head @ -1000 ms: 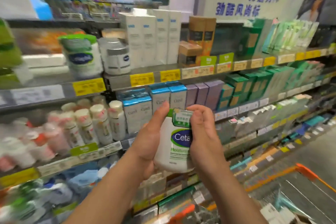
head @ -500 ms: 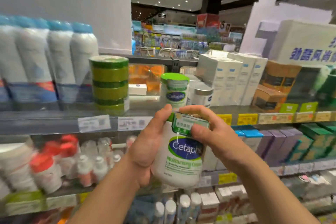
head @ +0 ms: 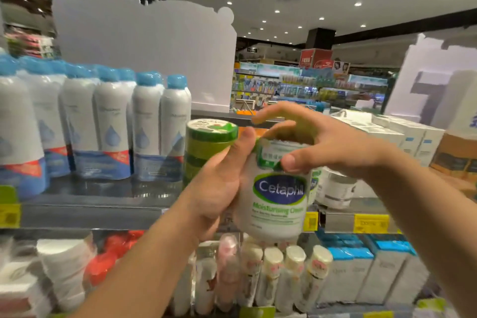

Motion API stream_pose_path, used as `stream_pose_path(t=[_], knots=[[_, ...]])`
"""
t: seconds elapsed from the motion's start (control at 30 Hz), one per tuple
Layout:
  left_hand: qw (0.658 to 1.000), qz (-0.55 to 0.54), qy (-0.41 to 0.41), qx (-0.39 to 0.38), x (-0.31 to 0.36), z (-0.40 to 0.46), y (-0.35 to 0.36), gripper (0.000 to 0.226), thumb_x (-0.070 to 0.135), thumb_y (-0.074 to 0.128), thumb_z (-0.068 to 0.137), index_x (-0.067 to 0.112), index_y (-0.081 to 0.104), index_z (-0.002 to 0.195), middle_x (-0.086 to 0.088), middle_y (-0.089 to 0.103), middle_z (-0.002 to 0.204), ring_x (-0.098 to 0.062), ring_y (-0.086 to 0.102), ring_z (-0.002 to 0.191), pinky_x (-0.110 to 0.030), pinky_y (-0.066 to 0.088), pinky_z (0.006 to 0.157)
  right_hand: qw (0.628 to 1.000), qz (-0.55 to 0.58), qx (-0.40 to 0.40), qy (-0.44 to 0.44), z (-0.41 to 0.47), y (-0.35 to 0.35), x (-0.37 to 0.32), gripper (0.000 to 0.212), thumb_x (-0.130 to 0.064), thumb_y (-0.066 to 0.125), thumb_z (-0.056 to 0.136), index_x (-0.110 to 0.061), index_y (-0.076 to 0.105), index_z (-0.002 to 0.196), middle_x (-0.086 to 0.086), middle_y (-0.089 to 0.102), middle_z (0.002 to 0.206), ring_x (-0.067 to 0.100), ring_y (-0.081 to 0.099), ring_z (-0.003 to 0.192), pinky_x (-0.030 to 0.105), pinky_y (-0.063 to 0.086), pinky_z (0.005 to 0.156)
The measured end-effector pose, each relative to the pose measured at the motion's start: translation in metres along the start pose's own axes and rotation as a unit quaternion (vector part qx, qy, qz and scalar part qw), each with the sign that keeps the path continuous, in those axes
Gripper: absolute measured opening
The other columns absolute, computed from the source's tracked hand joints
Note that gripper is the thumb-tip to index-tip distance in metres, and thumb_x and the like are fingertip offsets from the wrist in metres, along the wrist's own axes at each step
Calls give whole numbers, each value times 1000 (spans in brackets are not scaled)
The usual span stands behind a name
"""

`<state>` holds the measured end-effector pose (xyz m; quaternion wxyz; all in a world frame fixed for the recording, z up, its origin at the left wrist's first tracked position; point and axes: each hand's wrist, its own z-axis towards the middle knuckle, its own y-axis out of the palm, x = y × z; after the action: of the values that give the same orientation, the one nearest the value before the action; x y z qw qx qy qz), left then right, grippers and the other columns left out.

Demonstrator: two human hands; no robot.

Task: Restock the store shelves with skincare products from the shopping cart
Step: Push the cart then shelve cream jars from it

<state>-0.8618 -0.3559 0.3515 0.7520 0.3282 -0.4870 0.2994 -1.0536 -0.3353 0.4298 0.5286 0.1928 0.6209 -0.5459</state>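
Two hands hold one cream jar point(head: 277, 204) up before the shelf point(head: 87, 210).

Left hand point(head: 219, 183) wraps the jar's side, thumb up along its neck; right hand point(head: 317, 144) pinches the lid from above, thumb on the front, forefinger lifted free. Jar is upright, label forward, level with the shelf edge. Just behind it stands a stack of green tins point(head: 206, 147); blue-capped spray cans point(head: 154, 126) fill the shelf to the left, white boxes point(head: 410, 137) to the right.
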Motion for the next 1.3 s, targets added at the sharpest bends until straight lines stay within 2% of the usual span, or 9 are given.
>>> stream_pose_path(t=[0.07, 0.2, 0.33, 0.47, 0.57, 0.67, 0.8, 0.93, 1.3], knots=[[994, 94, 42, 45, 17, 3, -7, 52, 63, 47, 86, 26, 72, 114, 2, 79, 109, -13, 75, 101, -32, 62, 85, 1000, -19, -18, -14, 12, -10, -7, 69, -25, 85, 59, -24, 59, 124, 21, 65, 123, 28, 71, 100, 29, 59, 72], [948, 277, 129, 92, 40, 9, -22, 41, 72, 53, 82, 52, 69, 114, 22, 74, 115, -3, 69, 112, -36, 56, 99, 997, -65, -18, -36, 33, -26, -13, 67, -26, 86, 58, -18, 57, 117, 21, 66, 121, 37, 70, 103, 36, 62, 74], [876, 413, 187, 166, 56, 15, -31, 42, 63, 56, 85, 45, 68, 121, 34, 67, 98, 17, 62, 99, -5, 51, 80, 992, -116, -5, -49, 48, -38, -9, 63, -32, 88, 59, -19, 57, 112, 13, 71, 113, 40, 69, 104, 42, 61, 79], [838, 472, 195, 189, 55, 21, -38, 30, 45, 59, 98, 38, 67, 126, 29, 65, 99, 15, 61, 101, -3, 50, 76, 987, -154, 3, -43, 58, -49, 3, 69, -35, 89, 58, -13, 55, 114, 11, 74, 110, 35, 71, 99, 52, 60, 83], [817, 513, 187, 184, 50, 26, -42, 26, 33, 57, 103, 38, 68, 126, 22, 68, 108, 6, 63, 103, -3, 45, 83, 985, -171, 11, -28, 64, -56, 13, 74, -38, 89, 55, -13, 55, 116, 2, 75, 104, 23, 73, 90, 41, 62, 75], [809, 535, 173, 173, 45, 29, -42, 28, 28, 55, 104, 38, 68, 126, 21, 68, 112, -1, 63, 109, -15, 48, 93, 980, -199, 13, -22, 68, -59, 21, 75, -44, 88, 51, -18, 57, 114, -3, 75, 101, 18, 73, 86, 32, 61, 71], [804, 548, 158, 169, 40, 32, -40, 29, 31, 55, 104, 41, 66, 128, 14, 71, 112, -5, 63, 104, -32, 54, 94, 969, -245, 10, -17, 74, -62, 30, 71, -54, 87, 50, -31, 58, 111, -7, 73, 108, 22, 71, 94, 38, 60, 79], [804, 552, 145, 166, 38, 34, -42, 28, 34, 55, 104, 43, 65, 128, 18, 71, 104, 2, 63, 95, -27, 56, 86, 963, -269, 1, -10, 81, -61, 37, 71, -62, 86, 48, -40, 59, 110, -10, 66, 119, 15, 66, 103, 34, 56, 85], [818, 539, 132, 153, 36, 38, -46, 24, 38, 58, 102, 43, 68, 123, 19, 71, 104, 5, 62, 97, -13, 51, 81, 955, -295, -19, 9, 88, -58, 58, 71, -62, 85, 50, -38, 59, 111, -13, 63, 115, 5, 60, 103, 26, 46, 81]])
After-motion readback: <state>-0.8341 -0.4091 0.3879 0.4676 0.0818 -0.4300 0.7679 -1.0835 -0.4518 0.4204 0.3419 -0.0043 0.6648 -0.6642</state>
